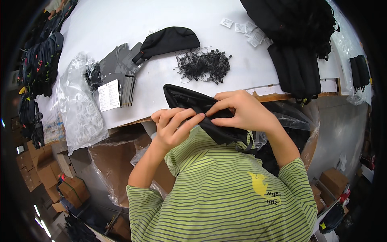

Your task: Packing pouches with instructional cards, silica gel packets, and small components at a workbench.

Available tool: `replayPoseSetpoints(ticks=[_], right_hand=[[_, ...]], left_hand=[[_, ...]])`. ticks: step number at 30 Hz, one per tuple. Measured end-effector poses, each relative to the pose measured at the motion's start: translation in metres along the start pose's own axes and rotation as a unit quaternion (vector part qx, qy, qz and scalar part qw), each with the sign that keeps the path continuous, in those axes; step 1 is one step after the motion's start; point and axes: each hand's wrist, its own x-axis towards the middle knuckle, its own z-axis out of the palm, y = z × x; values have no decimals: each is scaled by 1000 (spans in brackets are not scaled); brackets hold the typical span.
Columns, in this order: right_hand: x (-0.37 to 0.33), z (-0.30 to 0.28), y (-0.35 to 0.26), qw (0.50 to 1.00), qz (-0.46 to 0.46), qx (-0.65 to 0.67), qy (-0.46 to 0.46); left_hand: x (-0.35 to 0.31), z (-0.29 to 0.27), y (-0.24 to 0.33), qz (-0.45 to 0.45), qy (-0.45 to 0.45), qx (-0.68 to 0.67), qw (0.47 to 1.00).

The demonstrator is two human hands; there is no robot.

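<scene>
Close in front of my body, at the near edge of the white table (149,94), I hold a black fabric pouch (181,96) in both hands. My left hand (171,127) is closed on its near edge, with finger and thumb pinched together. From the other side my right hand (240,111) pinches the pouch near the same spot, its fingertips close to the left ones. Anything small between the fingertips is too hidden to make out. Beyond the hands lies a tangled pile of black tag strings (205,66). Farther back is a similar black waist bag (171,40).
Left of the pile are dark grey cards (115,64), a white printed card (109,96) and a clear plastic bag (78,107). Small white packets (254,34) and stacked black bags (294,28) are at the far right. Cardboard boxes (74,191) stand below left.
</scene>
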Motion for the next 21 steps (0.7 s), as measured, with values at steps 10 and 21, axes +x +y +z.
replayPoseSetpoints(ticks=[10, 21], right_hand=[[-2, 11, -3, 997, 57, 19, 48], [-10, 17, -14, 987, -80, -124, 66]], left_hand=[[-4, -3, 4, 5, -20, 0, 1000], [2, -5, 11, -58, -64, -60, 994]])
